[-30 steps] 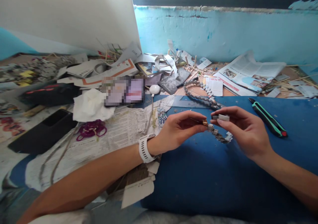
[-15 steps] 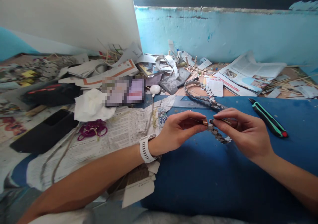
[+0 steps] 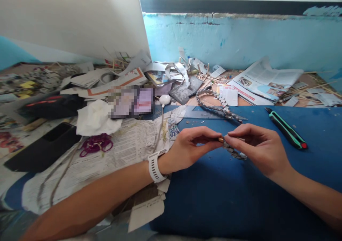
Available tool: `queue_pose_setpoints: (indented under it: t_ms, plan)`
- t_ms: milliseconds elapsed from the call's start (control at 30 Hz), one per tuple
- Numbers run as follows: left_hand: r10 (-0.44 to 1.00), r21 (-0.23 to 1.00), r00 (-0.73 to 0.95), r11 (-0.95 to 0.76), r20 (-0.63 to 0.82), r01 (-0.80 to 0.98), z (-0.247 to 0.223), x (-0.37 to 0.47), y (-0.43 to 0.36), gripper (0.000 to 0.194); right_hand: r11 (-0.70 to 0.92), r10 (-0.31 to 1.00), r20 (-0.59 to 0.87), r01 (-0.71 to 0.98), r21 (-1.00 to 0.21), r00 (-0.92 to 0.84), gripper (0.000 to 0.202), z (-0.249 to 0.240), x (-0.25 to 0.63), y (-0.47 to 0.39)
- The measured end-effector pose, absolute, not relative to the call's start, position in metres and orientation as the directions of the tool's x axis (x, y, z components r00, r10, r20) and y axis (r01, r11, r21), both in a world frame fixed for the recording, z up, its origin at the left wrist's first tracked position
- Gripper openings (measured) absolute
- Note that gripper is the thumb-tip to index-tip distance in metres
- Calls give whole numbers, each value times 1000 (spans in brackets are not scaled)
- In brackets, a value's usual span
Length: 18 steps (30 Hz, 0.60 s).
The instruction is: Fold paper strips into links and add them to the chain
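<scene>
The left hand (image 3: 191, 148) pinches the orange-brown end of a small chain (image 3: 235, 154) of folded, faceted grey links, which curves below the fingertips over the blue tabletop (image 3: 213, 198). The right hand (image 3: 263, 148), at the chain's 3 o'clock, grips a pale piece (image 3: 241, 139) between thumb and fingers, mostly hidden, right by that end.

From the small chain, a longer zigzag chain (image 3: 213, 108) loops at 11 o'clock, partly over a clear, flat ruler (image 3: 196, 113). A slim black-and-green cutter (image 3: 287, 129) lies at 2 o'clock; creased, glossy printed sheets (image 3: 251, 80) at 1. At 9 are tangled purple cord (image 3: 96, 145) and a smooth black oblong case (image 3: 41, 148), its contents not visible; crumpled white tissue (image 3: 96, 118) sits between 9 and 10.
</scene>
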<state>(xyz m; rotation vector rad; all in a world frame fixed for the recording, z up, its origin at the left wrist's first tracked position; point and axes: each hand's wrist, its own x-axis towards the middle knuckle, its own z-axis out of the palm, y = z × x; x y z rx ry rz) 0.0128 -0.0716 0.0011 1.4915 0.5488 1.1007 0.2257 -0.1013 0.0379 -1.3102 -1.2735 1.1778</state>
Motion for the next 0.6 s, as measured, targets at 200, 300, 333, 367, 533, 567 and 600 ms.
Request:
queue_pose_setpoints:
  t_ms: [200, 300, 333, 367, 533, 567, 600]
  plan:
    - [795, 926, 476, -335, 377, -174, 5, 11, -75, 27, -102, 995, -102, -39, -994, 3, 22, 35, 223, -104]
    - [793, 922, 473, -361, 384, -144, 6, 10, -75, 26, -153, 987, -153, -1, -988, -50, 24, 35, 225, -101]
    - [799, 923, 465, -358, 381, -141, 6, 11, -75, 26, -160, 984, -162, 26, -987, -68, 25, 36, 227, -99]
    - [809, 926, 452, -351, 376, -142, 6, 11, -74, 25, -156, 984, -160, 57, -986, -83, 26, 37, 229, -97]
    - [846, 934, 398, -332, 355, -128, 4, 13, -73, 25, -1, 997, -15, 188, -982, -70, 23, 40, 236, -91]
    - [842, 934, 406, -336, 355, -120, 4, 13, -73, 25, 12, 998, 1, 200, -980, -58, 23, 39, 235, -92]
    - [837, 933, 415, -341, 356, -112, 5, 13, -74, 26, 17, 999, 7, 206, -978, -50, 23, 38, 235, -92]
